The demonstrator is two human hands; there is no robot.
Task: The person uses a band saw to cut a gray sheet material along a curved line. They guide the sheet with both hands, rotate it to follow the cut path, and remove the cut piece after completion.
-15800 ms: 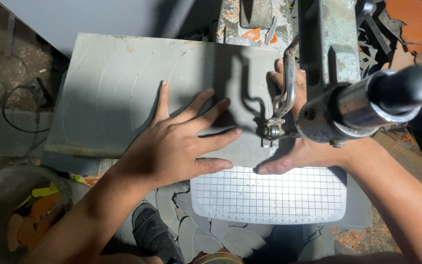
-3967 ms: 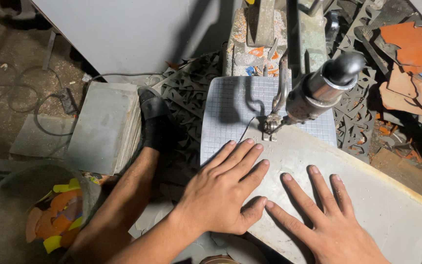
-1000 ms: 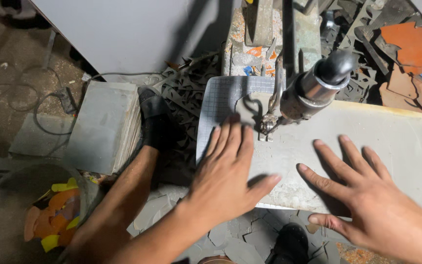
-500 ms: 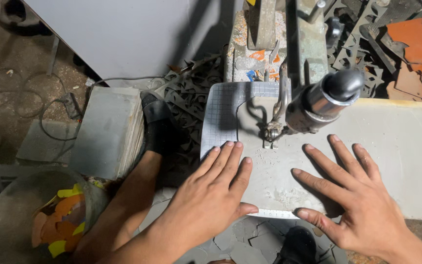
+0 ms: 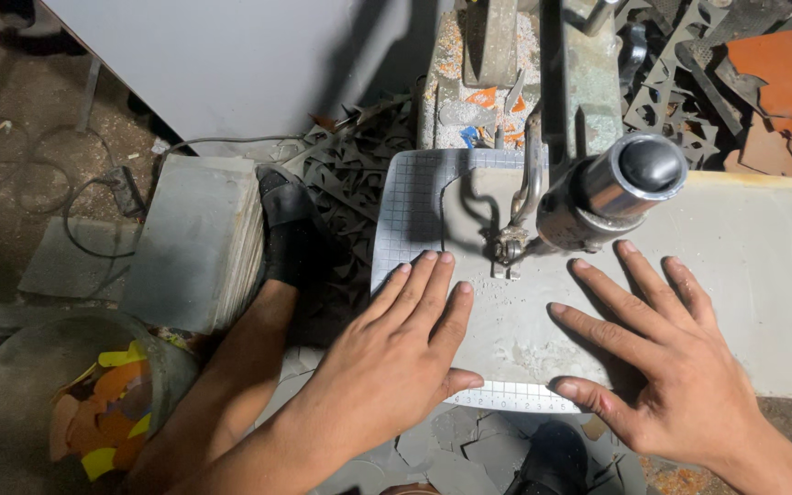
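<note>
A grey flat board (image 5: pixel 744 275) lies on the gridded white saw table (image 5: pixel 405 220) of a scroll saw. My left hand (image 5: pixel 391 357) presses flat on the board's left part, fingers together, pointing at the blade (image 5: pixel 504 261). My right hand (image 5: pixel 662 353) lies flat on the board to the right, fingers spread. A curved cut line runs in the board just left of the blade. The saw's round metal motor housing (image 5: pixel 621 183) hangs above the board between my hands.
A stack of grey boards (image 5: pixel 190 238) sits at the left. Cut-out scraps (image 5: pixel 346 183) litter the floor behind the table. A round bin (image 5: pixel 93 412) with orange and yellow offcuts stands at the lower left. A foot in a dark shoe (image 5: pixel 286 220) rests beside the stack.
The board has turned and slid over the saw table; half a second ago my hands sat slightly lower on it, and both have crept toward the blade.
</note>
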